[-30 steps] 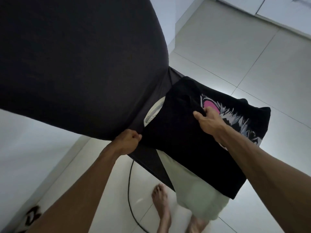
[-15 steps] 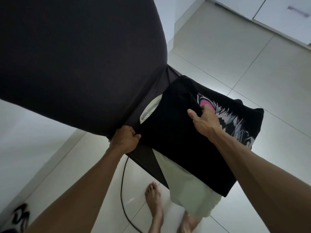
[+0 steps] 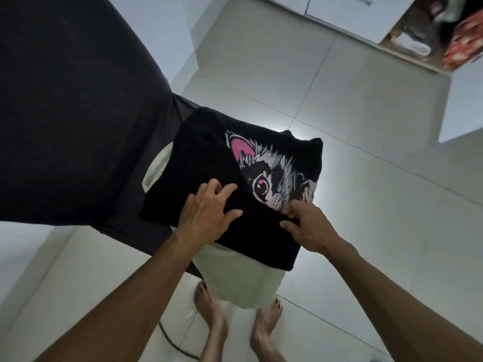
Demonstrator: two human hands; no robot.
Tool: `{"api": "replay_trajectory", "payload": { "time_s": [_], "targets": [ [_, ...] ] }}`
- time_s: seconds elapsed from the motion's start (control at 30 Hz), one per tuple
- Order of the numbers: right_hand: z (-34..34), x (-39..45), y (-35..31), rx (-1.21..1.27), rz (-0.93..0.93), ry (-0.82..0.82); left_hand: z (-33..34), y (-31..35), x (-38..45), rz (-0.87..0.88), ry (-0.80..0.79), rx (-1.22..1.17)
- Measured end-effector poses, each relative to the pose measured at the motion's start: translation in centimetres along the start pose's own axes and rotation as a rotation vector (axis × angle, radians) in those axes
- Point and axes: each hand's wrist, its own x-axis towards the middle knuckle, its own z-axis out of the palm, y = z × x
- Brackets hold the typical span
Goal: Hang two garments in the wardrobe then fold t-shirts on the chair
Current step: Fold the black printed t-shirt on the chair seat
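Folding stage, judging by the layout: black t-shirt [image 3: 206,178] spread over the dark-covered chair [image 3: 78,113], filling the centre of the view, cat print showing toward 2 o'clock, a pale garment [image 3: 243,280] trailing from beneath it toward 6 o'clock. Open wardrobe [image 3: 428,35] far off at 1 o'clock, so hanging likely finished, though not confirmable from here. One side panel already laid over the print along a diagonal edge. Next move probably: smoothing that flap flat, then bringing the opposite side or the hem across, keeping the stack square on the seat. Left hand [image 3: 206,212] resting palm-down on the folded panel, fingers spread and relaxed, pressing rather than gripping. Right hand [image 3: 308,226] just beside it at 3 o'clock, fingertips [image 3: 287,209] curled, pinching the fold's edge near the print. Both forearms reaching in from 6 o'clock.
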Motion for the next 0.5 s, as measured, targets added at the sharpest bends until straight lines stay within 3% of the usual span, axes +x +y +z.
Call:
{"api": "replay_trajectory", "payload": {
  "time_s": [0.13,0.27,0.37,0.5],
  "targets": [
    [-1.2,0.5,1.8,-0.049,0.06,-0.137,1.4,0.6,0.8,-0.113,-0.133,0.083],
    [-2.3,0.0,3.3,-0.131,0.079,-0.128,1.9,1.0,0.7,-0.154,-0.146,0.065],
    [-2.2,-0.6,3.4,-0.261,0.061,0.009,2.0,1.5,0.4,-0.204,-0.048,-0.047],
    [-2.0,0.3,-0.5,-0.089,-0.062,0.223,2.0,1.1,-0.7,-0.293,0.082,-0.119]
  ]
}}
